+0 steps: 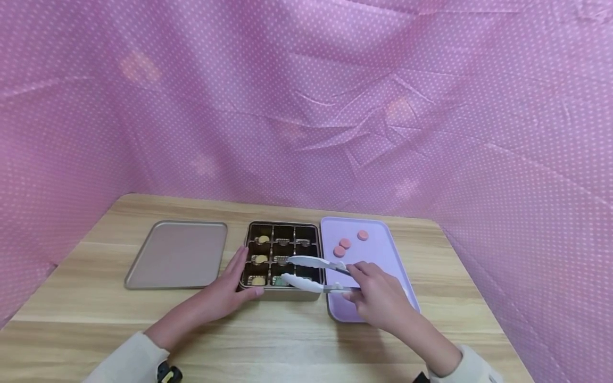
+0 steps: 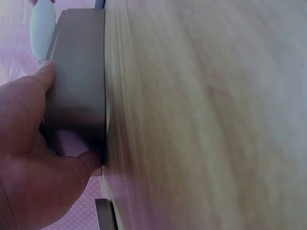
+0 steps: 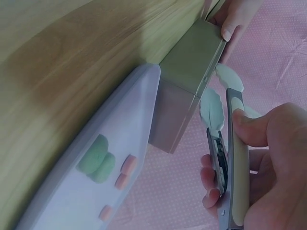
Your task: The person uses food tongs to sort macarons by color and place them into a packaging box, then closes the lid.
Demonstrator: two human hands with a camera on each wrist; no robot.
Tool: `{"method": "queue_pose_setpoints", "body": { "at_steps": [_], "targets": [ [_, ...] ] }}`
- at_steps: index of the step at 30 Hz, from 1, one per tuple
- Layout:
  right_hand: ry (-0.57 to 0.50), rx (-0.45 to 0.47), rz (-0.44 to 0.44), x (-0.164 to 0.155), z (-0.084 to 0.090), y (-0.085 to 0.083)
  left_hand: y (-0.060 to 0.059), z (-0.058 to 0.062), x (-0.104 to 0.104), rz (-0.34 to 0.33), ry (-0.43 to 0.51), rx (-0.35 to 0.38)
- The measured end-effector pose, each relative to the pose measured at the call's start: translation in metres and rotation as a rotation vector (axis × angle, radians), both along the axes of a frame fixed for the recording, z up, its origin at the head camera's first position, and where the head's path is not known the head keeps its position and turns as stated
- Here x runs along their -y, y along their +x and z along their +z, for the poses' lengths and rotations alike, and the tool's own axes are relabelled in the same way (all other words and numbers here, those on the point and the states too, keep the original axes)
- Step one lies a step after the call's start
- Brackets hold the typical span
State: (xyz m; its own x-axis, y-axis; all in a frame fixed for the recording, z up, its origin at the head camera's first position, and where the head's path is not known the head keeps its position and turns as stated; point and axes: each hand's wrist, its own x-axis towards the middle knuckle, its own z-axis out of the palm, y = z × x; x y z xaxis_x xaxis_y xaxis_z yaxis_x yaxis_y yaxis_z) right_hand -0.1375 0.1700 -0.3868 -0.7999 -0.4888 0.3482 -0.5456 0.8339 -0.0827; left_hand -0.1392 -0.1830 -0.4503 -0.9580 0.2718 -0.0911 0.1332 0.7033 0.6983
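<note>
A dark gold box (image 1: 282, 293) with small compartments stands mid-table, and several compartments hold pale round biscuits (image 1: 260, 259). My left hand (image 1: 234, 284) grips its front left corner, thumb on the front wall, as the left wrist view shows of the hand (image 2: 29, 143) and box (image 2: 79, 86). My right hand (image 1: 375, 298) holds white tongs (image 1: 311, 261) by their handle. The tongs' arms stand apart, tips over the box's near compartments. In the right wrist view the right hand (image 3: 259, 163) is curled round the tongs (image 3: 213, 110) beside the box (image 3: 192, 81). I see nothing clearly between the tips.
The box's flat lid (image 1: 177, 255) lies to the left. A lilac tray (image 1: 383, 255) touches the box's right side and carries three pink discs (image 1: 345, 243); the right wrist view also shows a green shape (image 3: 98, 160) on the tray (image 3: 72, 201). Pink dotted cloth surrounds the table (image 1: 287, 340).
</note>
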Motion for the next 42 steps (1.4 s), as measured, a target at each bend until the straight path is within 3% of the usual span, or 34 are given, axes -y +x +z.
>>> {"method": "queue_pose_setpoints", "body": {
  "at_steps": [13, 34, 42],
  "targets": [
    [-0.004, -0.019, -0.026, -0.024, 0.01, 0.009, -0.001, 0.001, 0.001, -0.002, -0.001, 0.008],
    [-0.005, -0.003, -0.122, -0.07, 0.01, 0.033, -0.001, 0.003, 0.001, -0.007, 0.008, 0.013],
    [-0.011, -0.054, -0.122, -0.093, 0.004, 0.041, -0.002, 0.001, 0.001, -0.005, 0.005, 0.008]
  ]
}}
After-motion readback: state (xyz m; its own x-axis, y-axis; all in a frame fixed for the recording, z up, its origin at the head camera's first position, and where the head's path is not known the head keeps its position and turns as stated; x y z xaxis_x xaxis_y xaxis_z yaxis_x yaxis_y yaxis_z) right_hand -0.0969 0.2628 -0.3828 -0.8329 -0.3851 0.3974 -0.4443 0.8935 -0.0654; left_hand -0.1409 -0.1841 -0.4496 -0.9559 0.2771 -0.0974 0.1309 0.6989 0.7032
